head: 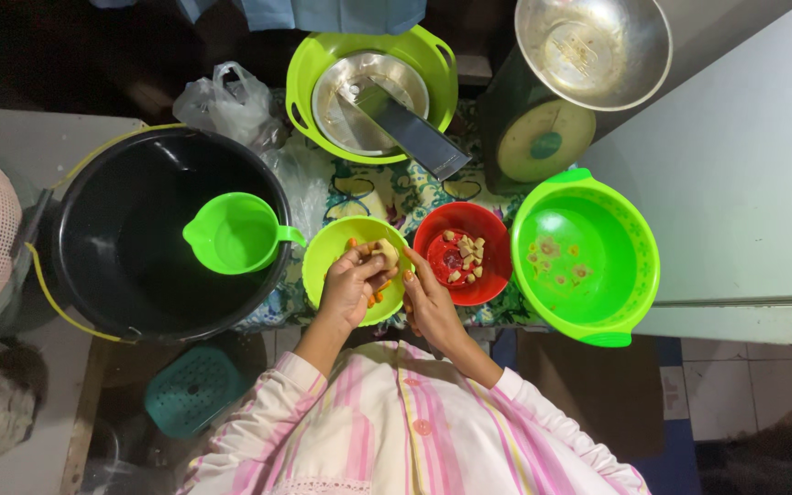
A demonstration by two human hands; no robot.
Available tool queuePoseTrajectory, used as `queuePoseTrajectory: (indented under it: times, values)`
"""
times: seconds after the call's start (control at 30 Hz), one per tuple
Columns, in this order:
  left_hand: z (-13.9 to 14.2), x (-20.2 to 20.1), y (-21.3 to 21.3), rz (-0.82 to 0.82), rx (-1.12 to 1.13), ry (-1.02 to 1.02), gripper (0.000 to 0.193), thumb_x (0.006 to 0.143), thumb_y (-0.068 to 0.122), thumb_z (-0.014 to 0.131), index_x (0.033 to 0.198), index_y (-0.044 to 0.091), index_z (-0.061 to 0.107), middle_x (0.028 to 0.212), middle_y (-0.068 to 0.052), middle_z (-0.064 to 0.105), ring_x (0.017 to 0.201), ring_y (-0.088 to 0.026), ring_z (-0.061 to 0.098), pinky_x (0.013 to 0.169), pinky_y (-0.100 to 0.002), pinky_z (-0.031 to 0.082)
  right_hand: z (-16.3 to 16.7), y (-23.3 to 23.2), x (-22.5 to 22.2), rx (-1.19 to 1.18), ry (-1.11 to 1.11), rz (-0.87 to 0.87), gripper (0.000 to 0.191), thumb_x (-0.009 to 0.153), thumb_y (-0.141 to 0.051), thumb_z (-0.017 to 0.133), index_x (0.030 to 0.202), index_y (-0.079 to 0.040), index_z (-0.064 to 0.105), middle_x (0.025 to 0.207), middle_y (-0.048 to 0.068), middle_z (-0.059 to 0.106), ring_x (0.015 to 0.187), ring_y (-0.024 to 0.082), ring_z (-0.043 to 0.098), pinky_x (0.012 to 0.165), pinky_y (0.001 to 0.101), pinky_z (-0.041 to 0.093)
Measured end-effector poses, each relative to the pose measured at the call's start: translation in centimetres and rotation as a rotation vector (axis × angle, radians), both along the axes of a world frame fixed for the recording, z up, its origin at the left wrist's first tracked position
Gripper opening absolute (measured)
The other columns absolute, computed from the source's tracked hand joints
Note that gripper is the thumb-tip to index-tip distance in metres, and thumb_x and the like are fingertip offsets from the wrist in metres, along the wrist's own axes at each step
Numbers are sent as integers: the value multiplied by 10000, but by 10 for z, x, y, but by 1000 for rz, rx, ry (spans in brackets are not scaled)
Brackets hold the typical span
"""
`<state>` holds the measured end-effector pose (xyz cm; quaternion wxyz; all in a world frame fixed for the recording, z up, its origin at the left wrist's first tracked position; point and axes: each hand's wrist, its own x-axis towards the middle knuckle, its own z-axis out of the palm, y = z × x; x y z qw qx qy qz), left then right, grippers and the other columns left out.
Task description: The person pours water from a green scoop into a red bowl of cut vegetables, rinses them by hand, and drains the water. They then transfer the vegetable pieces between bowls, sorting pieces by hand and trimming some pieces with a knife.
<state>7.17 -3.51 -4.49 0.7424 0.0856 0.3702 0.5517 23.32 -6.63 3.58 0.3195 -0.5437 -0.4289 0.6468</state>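
Cloth (387, 197) with a patterned print covers the small table, which stands on a tiled floor beside a pale cabinet (735, 174). At the table's left edge sits a black bucket (139, 247) with a green jug (236, 234) inside it. At the far edge a lime basin (309, 69) holds a steel bowl and a flat metal blade. A scale (543, 137) carries a steel pan (593, 46). Along the near edge stand a lime bowl (323, 257), a red bowl (483, 266) of pale chunks, and a green basin (634, 266) with a few scraps. The left hand (350, 284) closes around a pale lump (385, 252) over the lime bowl. The right hand (428, 302), fingers half curled, touches the lump from beside it.
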Motion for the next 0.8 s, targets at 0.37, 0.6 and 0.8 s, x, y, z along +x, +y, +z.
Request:
queuePoseTrajectory:
  times: [0.37, 0.6, 0.8]
  values:
    - [-5, 10, -5, 2, 121, 181, 186, 941, -10, 687, 1123, 7, 655, 1049, -79, 721, 923, -156, 712, 828, -294, 584, 2, -2, 0, 35, 9, 19, 553, 1065, -292, 439, 1598, -238, 304, 635, -5, 446, 405, 73, 395, 359, 249, 345]
    - [8, 12, -6, 20, 82, 145, 223, 965, 55, 638, 1187, 27, 628, 1080, -76, 702, 923, -162, 709, 778, -318, 605, -1, -3, 6, 68, -18, 33, 540, 1080, -322, 419, 1606, -236, 331, 643, -36, 442, 437, 53, 387, 388, 227, 340]
    - [4, 9, -4, -13, 154, 177, 333, 908, -4, 670, 1230, 53, 606, 1071, -51, 709, 927, -136, 706, 797, -273, 576, -8, -2, 9, 241, -122, 93, 550, 1084, -273, 445, 1614, -171, 343, 663, -28, 470, 540, 50, 427, 486, 224, 371]
